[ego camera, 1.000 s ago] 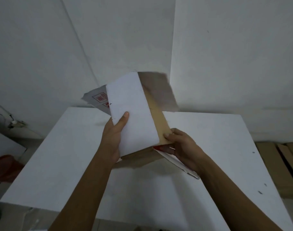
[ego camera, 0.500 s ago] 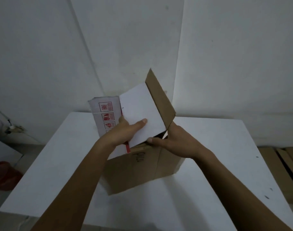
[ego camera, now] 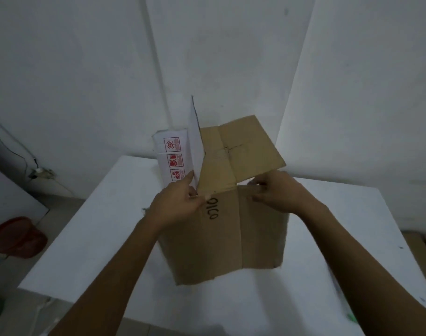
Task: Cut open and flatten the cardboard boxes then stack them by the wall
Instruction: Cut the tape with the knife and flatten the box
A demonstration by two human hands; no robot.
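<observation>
Item: cardboard box (ego camera: pixel 226 238), one, of brown board, stood on the white table (ego camera: pixel 98 226) near its middle and apart from the wall (ego camera: pixel 85 69) behind. The upper parts are raised: a brown flap (ego camera: pixel 241 151) is leaned away to the rear, and a white panel (ego camera: pixel 173 156) printed with red handling symbols is held upright at the left. Left hand (ego camera: pixel 178 202): fingers curled, the near wall's top edge pinched at its left corner, just beside the white panel. Right hand (ego camera: pixel 277 192): fingers curled over the same edge at its right corner. No cutter is seen. Step judged in hand: the box is being opened out for flattening; stacking is not yet begun. Next move, as judged: the two corners are to be drawn apart or pressed down so that the walls fold along their creases, with both grips kept firm lest the box slide on the smooth top.
</observation>
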